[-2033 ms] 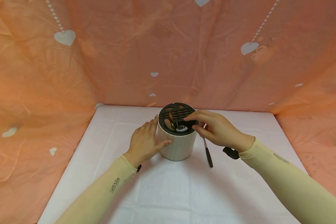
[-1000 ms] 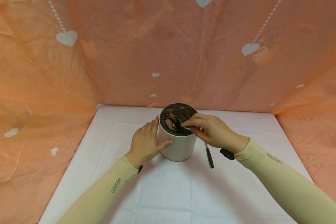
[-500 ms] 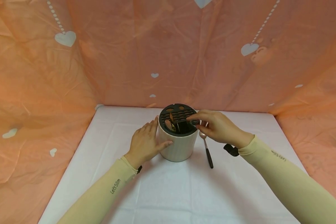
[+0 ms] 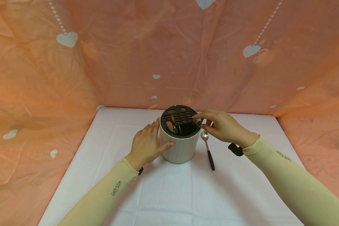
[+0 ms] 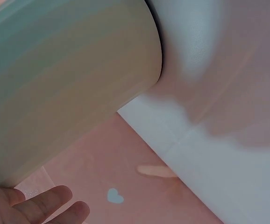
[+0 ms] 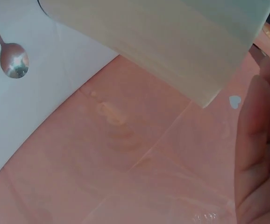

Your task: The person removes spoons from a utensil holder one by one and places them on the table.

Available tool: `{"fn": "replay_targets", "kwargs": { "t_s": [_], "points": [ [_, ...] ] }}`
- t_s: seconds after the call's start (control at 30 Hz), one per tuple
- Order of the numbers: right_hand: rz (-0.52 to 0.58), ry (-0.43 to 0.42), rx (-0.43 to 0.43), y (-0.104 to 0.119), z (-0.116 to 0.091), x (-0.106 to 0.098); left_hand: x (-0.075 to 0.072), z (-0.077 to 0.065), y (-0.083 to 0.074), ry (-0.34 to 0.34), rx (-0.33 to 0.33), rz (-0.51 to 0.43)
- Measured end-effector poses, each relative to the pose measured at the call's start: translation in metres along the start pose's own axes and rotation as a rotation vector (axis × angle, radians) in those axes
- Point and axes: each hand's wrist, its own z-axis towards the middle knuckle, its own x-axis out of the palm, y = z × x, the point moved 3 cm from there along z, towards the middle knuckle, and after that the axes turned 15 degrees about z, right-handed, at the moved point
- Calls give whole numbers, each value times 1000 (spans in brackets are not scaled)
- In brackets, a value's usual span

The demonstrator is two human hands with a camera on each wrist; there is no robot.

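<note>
A white cylindrical utensil holder [image 4: 179,150] with a black slotted top [image 4: 176,110] stands on the table. My left hand [image 4: 147,142] rests against its left side, fingers straight and thumb across the front. At the right rim of the top, my right hand [image 4: 221,127] pinches the shiny bowl of a spoon [image 4: 198,122], mostly hidden by the fingers; its lower part is inside the holder. A gold-toned utensil [image 4: 174,122] leans in the left of the large opening. Beside the holder, on the right, lies a second spoon [image 4: 209,155] with a black handle, its bowl away from me.
A white cloth covers the table [image 4: 164,194]. Behind and along both sides hangs an orange curtain [image 4: 172,47] with white hearts, meeting the table's far edge just beyond the holder.
The right hand has taken hold of the spoon bowl in the opening and shifted it right, to the rim. More of the lying spoon shows. The left hand stays against the holder.
</note>
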Motion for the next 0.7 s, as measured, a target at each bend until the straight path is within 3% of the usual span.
{"fn": "replay_targets", "kwargs": {
  "t_s": [0.17,0.7],
  "points": [
    [-39,-10,44,-3,-2,-3,1,0,0,1,-1,4],
    [-113,-117,46,-7,-4,-4,1,0,1,-11,6,9]
  ]
}}
